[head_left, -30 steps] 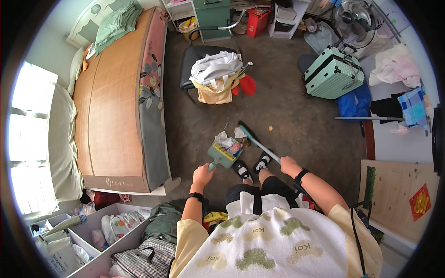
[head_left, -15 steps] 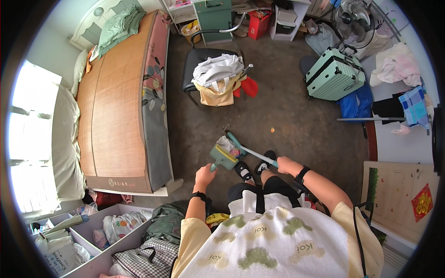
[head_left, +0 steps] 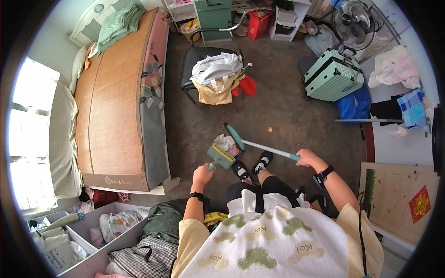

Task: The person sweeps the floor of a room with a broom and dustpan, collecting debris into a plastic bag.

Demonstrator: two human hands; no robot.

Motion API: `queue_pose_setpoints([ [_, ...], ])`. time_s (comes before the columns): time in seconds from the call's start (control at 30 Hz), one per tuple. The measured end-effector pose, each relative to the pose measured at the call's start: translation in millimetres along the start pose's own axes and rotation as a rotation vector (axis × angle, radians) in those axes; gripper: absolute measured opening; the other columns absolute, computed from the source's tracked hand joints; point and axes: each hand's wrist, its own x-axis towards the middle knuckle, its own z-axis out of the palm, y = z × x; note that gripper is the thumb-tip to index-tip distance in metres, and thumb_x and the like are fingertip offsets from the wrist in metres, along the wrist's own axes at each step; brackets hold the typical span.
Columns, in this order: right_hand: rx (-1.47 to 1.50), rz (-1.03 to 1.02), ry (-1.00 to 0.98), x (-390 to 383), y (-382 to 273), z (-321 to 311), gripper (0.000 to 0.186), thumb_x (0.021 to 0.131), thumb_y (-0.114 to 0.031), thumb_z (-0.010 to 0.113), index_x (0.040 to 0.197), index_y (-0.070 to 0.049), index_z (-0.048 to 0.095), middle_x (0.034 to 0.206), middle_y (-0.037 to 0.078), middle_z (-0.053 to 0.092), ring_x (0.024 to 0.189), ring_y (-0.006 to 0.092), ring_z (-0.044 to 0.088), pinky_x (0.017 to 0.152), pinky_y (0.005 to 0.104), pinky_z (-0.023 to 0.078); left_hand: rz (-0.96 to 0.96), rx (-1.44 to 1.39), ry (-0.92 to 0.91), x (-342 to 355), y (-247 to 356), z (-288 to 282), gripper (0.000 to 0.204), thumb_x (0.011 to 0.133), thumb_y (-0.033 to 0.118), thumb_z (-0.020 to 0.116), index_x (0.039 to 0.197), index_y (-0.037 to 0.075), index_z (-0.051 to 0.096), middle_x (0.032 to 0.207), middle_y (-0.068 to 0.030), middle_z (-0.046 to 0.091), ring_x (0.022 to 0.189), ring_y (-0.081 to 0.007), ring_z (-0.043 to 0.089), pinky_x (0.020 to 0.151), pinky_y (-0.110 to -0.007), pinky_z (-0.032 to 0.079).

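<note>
My left hand (head_left: 202, 172) grips the handle of a green dustpan (head_left: 219, 154) holding crumpled paper and colourful scraps (head_left: 226, 143). My right hand (head_left: 307, 157) is closed round the handle of a broom (head_left: 266, 148), whose green head (head_left: 234, 135) rests on the floor just behind the dustpan's contents. Small dark bits lie on the floor near the broom head, and a small orange scrap (head_left: 270, 129) sits to its right. My feet in black shoes stand right beside the dustpan.
A bed (head_left: 106, 134) runs along the left. A black chair (head_left: 190, 60) piled with bags is ahead. A mint suitcase (head_left: 331, 78), fan (head_left: 352, 28) and clothes are at right. Storage compartments (head_left: 97, 208) full of bags lie low left; a wooden board (head_left: 389, 204) leans low right.
My right hand has moved right, laying the broom handle flatter. The broom head has shifted left toward the dustpan, and the loose white paper now appears gathered in or against the pan.
</note>
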Motion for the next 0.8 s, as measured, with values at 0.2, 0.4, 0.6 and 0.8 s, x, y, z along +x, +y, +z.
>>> queue_pose_setpoints([
  [0.2,-0.194,0.135,0.166,16.1,-11.6,29.6,0.021,0.067,-0.011,0.058,0.086,-0.004,0.063,0.09,0.016,0.061,0.087,0.0301,0.059,0.074,0.0386,0.048,-0.001,0.014,0.006,-1.8,2.8,4.0,0.026,0.073,0.034,0.057,0.082,0.009,0.057,0.076,-0.0157,0.06,0.075,-0.0347,0.057,0.065,-0.043,0.045],
  [0.4,-0.29,0.132,0.276,48.5,-30.4,78.8,0.019,0.08,-0.01,0.048,0.09,-0.006,0.064,0.091,0.011,0.062,0.086,0.0273,0.06,0.07,0.0355,0.05,0.007,0.022,-0.008,-3.0,6.8,3.0,0.026,0.073,0.034,0.057,0.082,0.009,0.057,0.076,-0.0159,0.06,0.075,-0.035,0.057,0.065,-0.043,0.045],
  [0.6,-0.29,-0.036,0.262,35.4,-53.6,85.6,0.018,0.077,-0.01,0.05,0.087,-0.006,0.064,0.084,0.013,0.063,0.08,0.0294,0.061,0.069,0.0381,0.049,0.001,0.011,-0.021,1.1,3.1,2.5,0.026,0.073,0.034,0.056,0.081,0.009,0.057,0.076,-0.016,0.06,0.076,-0.0354,0.056,0.065,-0.044,0.045],
  [0.8,-0.271,-0.201,0.103,13.5,-75.9,78.5,0.017,0.07,-0.01,0.057,0.084,-0.003,0.062,0.086,0.017,0.061,0.082,0.032,0.059,0.07,0.0402,0.048,-0.006,0.005,-0.02,2.8,2.7,-1.3,0.028,0.073,0.034,0.059,0.084,0.008,0.059,0.076,-0.0159,0.06,0.075,-0.0351,0.056,0.065,-0.043,0.045],
])
